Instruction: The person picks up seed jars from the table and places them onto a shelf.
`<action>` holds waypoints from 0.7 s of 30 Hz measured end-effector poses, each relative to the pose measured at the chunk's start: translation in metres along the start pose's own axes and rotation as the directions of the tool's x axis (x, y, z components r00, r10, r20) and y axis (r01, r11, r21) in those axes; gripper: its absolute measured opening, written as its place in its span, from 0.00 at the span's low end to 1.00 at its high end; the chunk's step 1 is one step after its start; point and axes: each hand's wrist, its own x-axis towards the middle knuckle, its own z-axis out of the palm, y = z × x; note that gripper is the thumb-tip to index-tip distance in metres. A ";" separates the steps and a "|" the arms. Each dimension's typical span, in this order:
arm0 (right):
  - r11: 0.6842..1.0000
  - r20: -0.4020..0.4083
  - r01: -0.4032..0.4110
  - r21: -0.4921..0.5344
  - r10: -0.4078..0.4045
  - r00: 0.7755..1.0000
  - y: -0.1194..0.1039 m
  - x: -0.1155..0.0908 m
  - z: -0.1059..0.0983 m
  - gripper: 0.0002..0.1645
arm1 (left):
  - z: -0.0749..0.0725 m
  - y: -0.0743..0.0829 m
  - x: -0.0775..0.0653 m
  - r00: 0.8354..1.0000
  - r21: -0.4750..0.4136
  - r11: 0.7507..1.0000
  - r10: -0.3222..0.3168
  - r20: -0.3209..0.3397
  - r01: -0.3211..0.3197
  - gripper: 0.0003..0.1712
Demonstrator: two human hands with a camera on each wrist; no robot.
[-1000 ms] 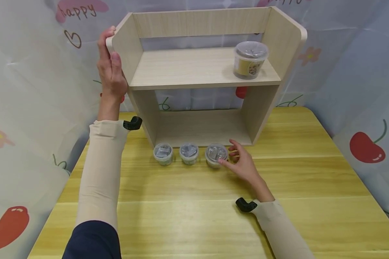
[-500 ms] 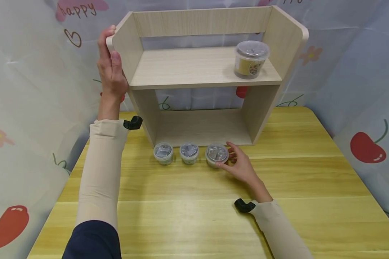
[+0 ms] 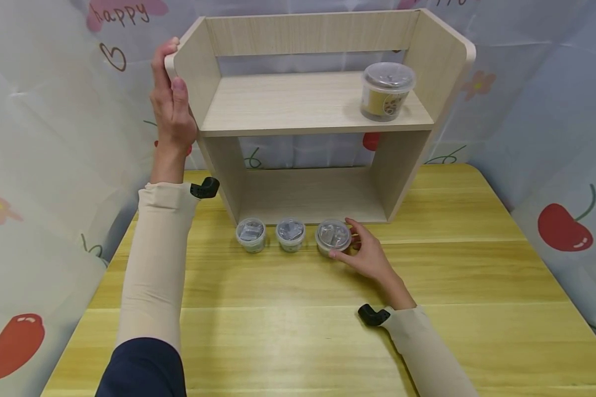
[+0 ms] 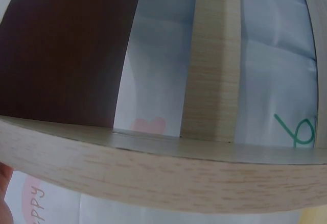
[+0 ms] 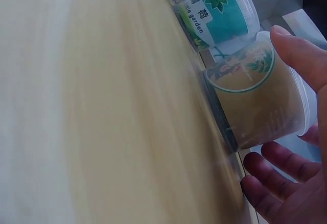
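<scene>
My left hand point(image 3: 173, 110) rests against the outer side and front edge of a pale wooden two-tier shelf point(image 3: 305, 130), its fingers mostly straight and pointing up. Three small clear plastic cups with lids stand in a row before the shelf: a left cup point(image 3: 251, 235), a middle cup point(image 3: 290, 235) and a right cup point(image 3: 333, 237). At the right cup, my right hand point(image 3: 370, 255) has its thumb and index finger round the rim. The right wrist view shows that same cup point(image 5: 260, 106) with brownish contents, while the other fingers point(image 5: 276, 175) stay off it.
A larger lidded tub point(image 3: 387, 92) with a yellow label stands at the right of the upper tier. The yellow wood-grain table point(image 3: 288, 331) carries everything. Printed cloth point(image 3: 546, 138) hangs behind and at both sides. A green-labelled cup point(image 5: 219, 17) sits beside the held one.
My right hand has moved slightly left, and its thumb and index finger have closed in on the right cup. The left hand keeps its place on the shelf.
</scene>
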 end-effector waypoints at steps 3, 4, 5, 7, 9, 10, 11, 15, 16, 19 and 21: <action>1.000 -0.001 0.003 -0.003 -0.003 1.000 0.000 0.001 0.001 0.56 | 0.000 0.000 0.000 1.000 -0.002 1.000 -0.009 0.000 0.009 0.29; 1.000 0.000 0.004 -0.004 -0.004 1.000 0.000 0.001 0.001 0.56 | 0.000 0.000 0.000 1.000 -0.003 1.000 -0.011 -0.001 0.011 0.29; 1.000 0.000 0.004 -0.005 -0.004 1.000 0.000 0.001 0.001 0.56 | 0.000 0.000 0.000 1.000 -0.006 1.000 -0.004 -0.001 0.004 0.29; 1.000 0.002 0.003 -0.011 -0.003 1.000 0.000 0.001 0.001 0.57 | -0.001 0.000 0.000 1.000 -0.012 1.000 0.011 0.000 -0.011 0.30; 1.000 0.009 -0.001 -0.008 0.001 1.000 0.000 0.001 0.002 0.57 | -0.001 0.000 0.000 1.000 -0.013 1.000 0.012 -0.001 -0.012 0.31; 1.000 0.013 -0.003 -0.007 0.003 1.000 0.000 0.001 0.002 0.58 | -0.001 0.000 0.000 1.000 -0.012 1.000 0.014 -0.002 -0.014 0.31; 1.000 0.017 -0.006 -0.004 0.006 1.000 0.000 0.002 0.002 0.58 | -0.001 -0.001 0.000 1.000 -0.013 1.000 0.016 -0.003 -0.016 0.32; 1.000 0.029 -0.016 0.007 0.016 0.999 0.001 0.003 0.003 0.60 | 0.000 -0.002 0.000 1.000 -0.016 1.000 0.018 -0.006 -0.018 0.31; 1.000 0.032 -0.018 0.006 0.018 0.999 0.001 0.003 0.003 0.60 | 0.000 -0.002 0.000 1.000 -0.019 1.000 0.020 -0.007 -0.020 0.31; 1.000 0.034 -0.026 0.007 0.025 0.999 0.002 0.003 0.004 0.60 | 0.000 -0.003 0.000 1.000 -0.031 0.999 0.030 -0.007 -0.030 0.32; 1.000 0.037 -0.026 0.007 0.025 0.999 0.002 0.003 0.004 0.60 | 0.000 -0.003 0.000 0.999 -0.038 0.999 0.037 -0.005 -0.037 0.32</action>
